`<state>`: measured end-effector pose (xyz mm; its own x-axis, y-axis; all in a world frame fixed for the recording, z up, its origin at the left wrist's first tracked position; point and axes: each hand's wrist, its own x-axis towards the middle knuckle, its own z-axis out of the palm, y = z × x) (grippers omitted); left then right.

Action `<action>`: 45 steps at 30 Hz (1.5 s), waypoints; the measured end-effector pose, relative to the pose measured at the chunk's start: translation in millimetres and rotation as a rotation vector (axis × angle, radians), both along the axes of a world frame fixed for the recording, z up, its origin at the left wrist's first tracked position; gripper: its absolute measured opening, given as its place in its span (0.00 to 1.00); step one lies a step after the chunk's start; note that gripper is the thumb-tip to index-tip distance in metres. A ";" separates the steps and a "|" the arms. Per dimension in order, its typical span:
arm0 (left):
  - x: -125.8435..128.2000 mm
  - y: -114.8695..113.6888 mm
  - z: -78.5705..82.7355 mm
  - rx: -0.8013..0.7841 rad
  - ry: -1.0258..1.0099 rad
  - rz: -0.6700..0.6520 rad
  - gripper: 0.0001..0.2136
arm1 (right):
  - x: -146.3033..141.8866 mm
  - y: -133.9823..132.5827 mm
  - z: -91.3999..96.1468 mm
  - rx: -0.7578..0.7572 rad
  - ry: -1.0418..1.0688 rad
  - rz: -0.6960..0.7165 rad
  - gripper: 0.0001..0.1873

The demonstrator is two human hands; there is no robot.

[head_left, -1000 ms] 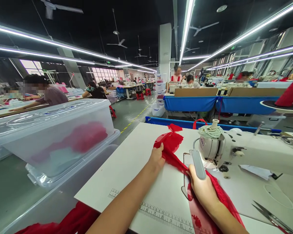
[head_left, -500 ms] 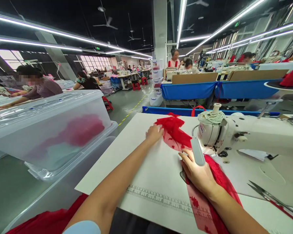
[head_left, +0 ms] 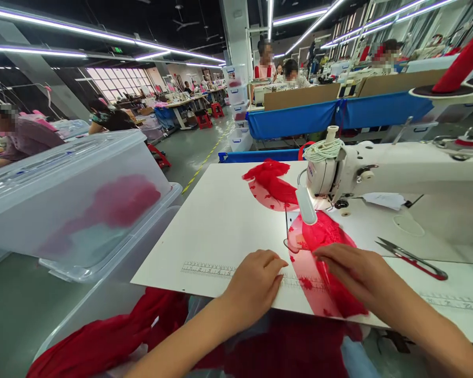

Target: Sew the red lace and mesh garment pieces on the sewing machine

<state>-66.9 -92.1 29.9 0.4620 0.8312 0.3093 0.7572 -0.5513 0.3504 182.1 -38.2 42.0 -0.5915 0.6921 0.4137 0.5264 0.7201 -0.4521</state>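
Note:
Red sheer fabric with lace (head_left: pixel 331 236) runs along the sewing machine's left side, from under the needle area to the table's front edge. My right hand (head_left: pixel 355 270) lies on it, fingers pinched together on the red fabric. Left of the strip, my left hand (head_left: pixel 256 278) rests over the printed ruler, fingers curled and pressed together beside the fabric's sheer edge; whatever they may hold is hidden. Beyond the needle, more bunched red fabric (head_left: pixel 274 181) lies on the white table. The white sewing machine (head_left: pixel 410 163) has a pale lamp (head_left: pixel 306 206) at its head.
Thread snips (head_left: pixel 412 257) lie right of my right hand. A red thread cone (head_left: pixel 461 63) stands above the machine. Clear plastic bins (head_left: pixel 74 210) stand at the left, and dark red cloth (head_left: pixel 114 336) hangs below the table edge. Several people sit at other tables.
My left hand has left the far fabric and come back to the table's near edge. My right hand has drawn back from beside the lamp. The view has tilted and shifted right.

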 end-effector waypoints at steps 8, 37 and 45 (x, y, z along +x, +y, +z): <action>38.2 -2.7 -17.6 0.207 0.120 -0.268 0.12 | 66.6 -22.4 -46.1 0.214 0.046 -0.147 0.13; 54.2 28.4 4.0 0.413 0.418 -0.237 0.17 | 62.8 38.6 -50.9 0.185 -0.199 0.127 0.23; 52.6 38.0 -2.4 -0.060 0.026 -0.111 0.15 | 57.5 65.6 -37.7 -0.063 0.015 0.159 0.12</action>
